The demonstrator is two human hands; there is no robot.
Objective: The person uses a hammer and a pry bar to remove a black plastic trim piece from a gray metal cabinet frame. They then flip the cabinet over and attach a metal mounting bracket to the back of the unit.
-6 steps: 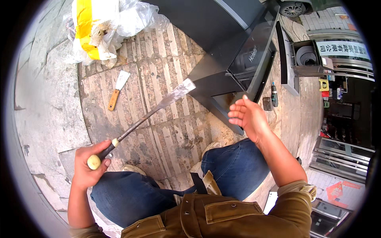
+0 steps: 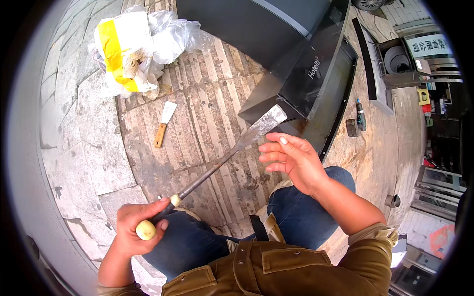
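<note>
Steel, worn and stained, makes up the long flat-bladed scraper (image 2: 232, 150) that runs diagonally from lower left to upper right across the ribbed paving. Its pale rounded wooden handle end sits in the left hand (image 2: 138, 224), whose fingers are curled tight round the grip. The broad squared blade tip lies against or just over the lower corner of the black glossy metal hood-shaped appliance (image 2: 301, 64); the view does not settle whether they touch. The right hand (image 2: 291, 160) hovers open just beside the blade, fingers spread and slightly bent, palm turned leftward, holding nothing.

On the ribbed grey stone paving (image 2: 207, 113), well apart from the hands, lies a small putty knife with a light wooden handle (image 2: 164, 123). Beyond it rests a crumpled clear plastic bag holding a white and yellow pack (image 2: 133, 49). The person's blue denim knees (image 2: 197, 241) and brown jacket (image 2: 266, 271) fill the lower edge. To the right, near the appliance, a small dark power tool (image 2: 360, 116) lies on the pavement.
</note>
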